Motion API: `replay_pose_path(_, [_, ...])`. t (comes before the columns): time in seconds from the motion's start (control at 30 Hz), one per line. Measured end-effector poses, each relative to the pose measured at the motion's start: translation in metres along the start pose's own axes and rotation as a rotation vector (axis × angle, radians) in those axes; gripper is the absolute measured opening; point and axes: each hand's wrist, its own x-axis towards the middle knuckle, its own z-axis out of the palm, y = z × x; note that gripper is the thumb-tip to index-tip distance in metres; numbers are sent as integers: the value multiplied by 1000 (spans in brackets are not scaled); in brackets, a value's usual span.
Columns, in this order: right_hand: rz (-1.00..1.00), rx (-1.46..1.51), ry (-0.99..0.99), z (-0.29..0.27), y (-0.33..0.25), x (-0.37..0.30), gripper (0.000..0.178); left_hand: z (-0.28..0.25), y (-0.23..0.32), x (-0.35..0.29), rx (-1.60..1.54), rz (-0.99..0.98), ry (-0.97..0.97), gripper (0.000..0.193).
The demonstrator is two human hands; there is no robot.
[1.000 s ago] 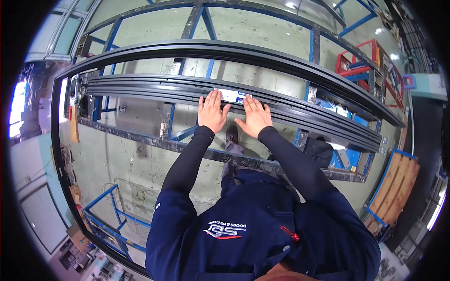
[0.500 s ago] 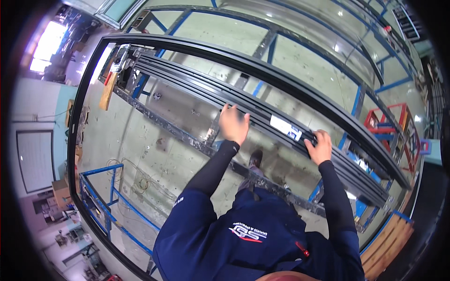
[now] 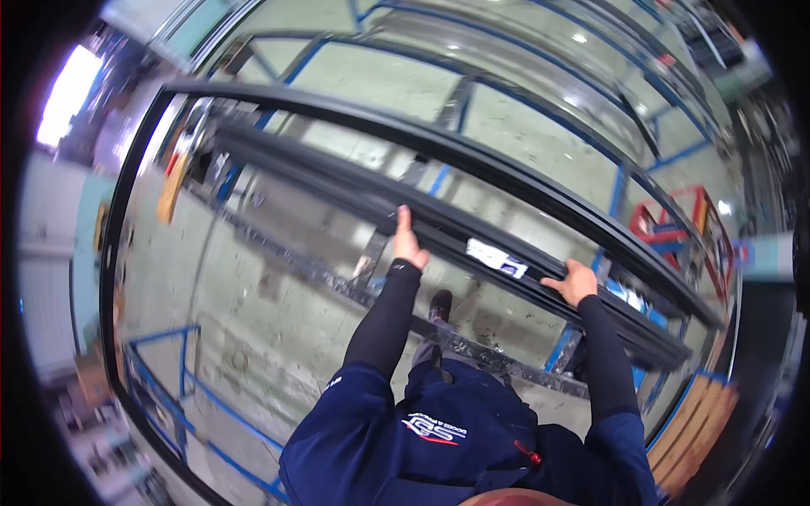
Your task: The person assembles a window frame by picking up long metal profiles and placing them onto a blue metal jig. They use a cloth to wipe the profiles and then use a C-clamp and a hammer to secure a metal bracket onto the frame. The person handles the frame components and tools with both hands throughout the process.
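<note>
Since half a second ago, the left hand [image 3: 410,244] has turned from a bent, spread-fingered pose to a narrow one, and the right hand [image 3: 577,285] now points its thumb more squarely left. From my end I see the two well apart, both touching the bundle of dark profiles [image 3: 447,229]. The left one meets its near edge, one digit stretched up over the top; the right one lies across it, beyond the white label [image 3: 498,258]. I cannot tell how tightly either is closed, as most fingertips are hidden (blur doesn't help me here).

I have the left forearm, in its black sleeve [image 3: 384,316], reaching up and slightly right, while the right forearm rises nearly upright, a little toward the left. The bundle slants from upper left to lower right, above the paint-spotted near rail [image 3: 472,347] and within the large black frame [image 3: 106,278]. A dark shoe [image 3: 440,305] shows below the bundle, on my side.
</note>
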Motion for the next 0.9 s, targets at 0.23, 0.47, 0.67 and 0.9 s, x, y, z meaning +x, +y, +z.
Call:
replay_pose_path(0.23, [-121, 54, 444, -40, 22, -116, 64, 30, 35, -122, -48, 2, -273, 58])
replay_pose_path(0.47, [-56, 107, 884, -129, 66, -286, 55, 147, 14, -277, 135, 207, -198, 56])
replay_pose_path(0.67, [6, -106, 1122, -198, 148, -460, 62, 198, -67, -394, 74, 371, -909, 66])
replay_pose_path(0.9, [36, -294, 1315, -256, 260, -682, 67, 278, -267, -556, -162, -94, -1690, 67])
